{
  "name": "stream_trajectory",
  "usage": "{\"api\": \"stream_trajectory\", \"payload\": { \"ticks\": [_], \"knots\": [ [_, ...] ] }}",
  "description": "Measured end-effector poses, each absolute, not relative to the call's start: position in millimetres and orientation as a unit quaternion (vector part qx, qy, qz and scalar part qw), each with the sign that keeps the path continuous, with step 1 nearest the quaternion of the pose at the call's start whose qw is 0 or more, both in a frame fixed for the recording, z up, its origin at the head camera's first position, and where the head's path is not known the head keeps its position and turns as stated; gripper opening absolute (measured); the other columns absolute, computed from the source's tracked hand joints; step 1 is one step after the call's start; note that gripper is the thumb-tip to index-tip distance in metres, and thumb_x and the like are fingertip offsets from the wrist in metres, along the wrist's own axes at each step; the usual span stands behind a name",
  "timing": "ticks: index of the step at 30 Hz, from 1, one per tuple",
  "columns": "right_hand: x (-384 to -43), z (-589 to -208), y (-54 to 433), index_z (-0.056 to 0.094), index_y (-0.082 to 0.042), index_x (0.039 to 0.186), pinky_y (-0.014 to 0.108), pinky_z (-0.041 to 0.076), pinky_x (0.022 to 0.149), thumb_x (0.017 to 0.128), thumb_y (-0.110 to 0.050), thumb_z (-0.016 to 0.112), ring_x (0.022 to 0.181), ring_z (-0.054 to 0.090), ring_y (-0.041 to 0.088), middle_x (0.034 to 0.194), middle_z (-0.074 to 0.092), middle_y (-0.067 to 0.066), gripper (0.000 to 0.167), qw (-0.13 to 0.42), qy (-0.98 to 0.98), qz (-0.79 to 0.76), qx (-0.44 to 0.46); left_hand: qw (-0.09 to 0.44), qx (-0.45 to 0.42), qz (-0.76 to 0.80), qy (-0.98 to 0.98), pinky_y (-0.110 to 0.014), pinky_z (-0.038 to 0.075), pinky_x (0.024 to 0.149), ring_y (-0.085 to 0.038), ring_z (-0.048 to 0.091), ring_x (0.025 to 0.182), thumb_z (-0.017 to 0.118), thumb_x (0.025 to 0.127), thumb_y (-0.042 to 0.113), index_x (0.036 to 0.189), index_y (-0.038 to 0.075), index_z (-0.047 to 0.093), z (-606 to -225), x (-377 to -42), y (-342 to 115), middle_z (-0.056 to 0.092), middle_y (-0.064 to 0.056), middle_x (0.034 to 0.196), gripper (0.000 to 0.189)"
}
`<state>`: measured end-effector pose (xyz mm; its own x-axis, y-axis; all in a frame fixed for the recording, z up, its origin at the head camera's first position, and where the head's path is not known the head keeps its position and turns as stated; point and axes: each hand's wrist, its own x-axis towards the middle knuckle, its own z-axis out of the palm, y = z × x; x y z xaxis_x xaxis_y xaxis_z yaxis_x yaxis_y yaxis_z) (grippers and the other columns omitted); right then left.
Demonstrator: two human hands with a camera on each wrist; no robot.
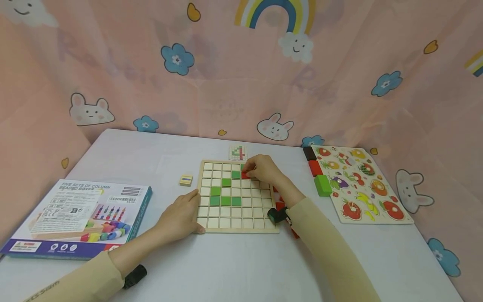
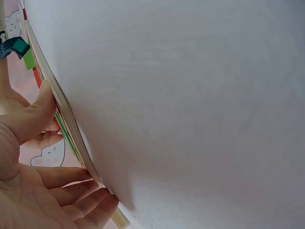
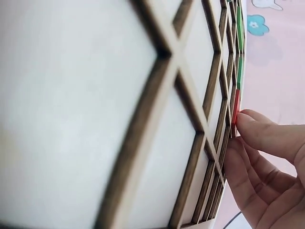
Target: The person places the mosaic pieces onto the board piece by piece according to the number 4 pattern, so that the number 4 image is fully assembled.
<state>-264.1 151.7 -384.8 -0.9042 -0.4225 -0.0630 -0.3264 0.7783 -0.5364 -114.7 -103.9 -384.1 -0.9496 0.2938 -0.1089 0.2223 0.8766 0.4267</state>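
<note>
A wooden grid board point(image 1: 237, 230) lies flat on the table, with several green tiles point(image 1: 225, 201) set in its cells. My right hand point(image 1: 264, 170) is over the far right part of the board. Its thumb and fingers pinch a red tile point(image 3: 236, 107) at a cell beside the green ones, partly covered by the fingertips. My left hand point(image 1: 180, 216) rests along the board's left edge, thumb near the close corner. In the left wrist view its extended fingers point(image 2: 90, 205) touch the board's side. Past the far edge lies a small pattern card point(image 1: 238, 153) with green and red squares.
Left of the board sits a small yellowish block point(image 1: 185, 180); farther left lies a boxed bead set point(image 1: 83, 214). Red tiles point(image 1: 280, 205) lie beside the board's right edge, under the right forearm. Black, red and green blocks point(image 1: 323, 185) line a fruit puzzle board point(image 1: 362, 184).
</note>
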Motion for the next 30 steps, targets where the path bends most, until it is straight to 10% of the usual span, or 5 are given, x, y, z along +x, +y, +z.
{"api": "stream_trajectory", "payload": {
  "ticks": [30],
  "knots": [
    [-270,-384,244,0.068,-0.004,0.101,0.025,0.046,0.071,0.083,-0.021,0.078,0.082,0.055,0.019,0.088,0.061,0.007,0.027,0.185,0.94,-0.254,-0.134,0.089,0.133,0.207,0.965,-0.058,0.043,0.108,-0.047,0.043,0.137,0.088,0.069,0.022,0.14,-0.013,0.045,-385,-115,-105,0.038,-0.029,0.153,0.091]
  ]
}}
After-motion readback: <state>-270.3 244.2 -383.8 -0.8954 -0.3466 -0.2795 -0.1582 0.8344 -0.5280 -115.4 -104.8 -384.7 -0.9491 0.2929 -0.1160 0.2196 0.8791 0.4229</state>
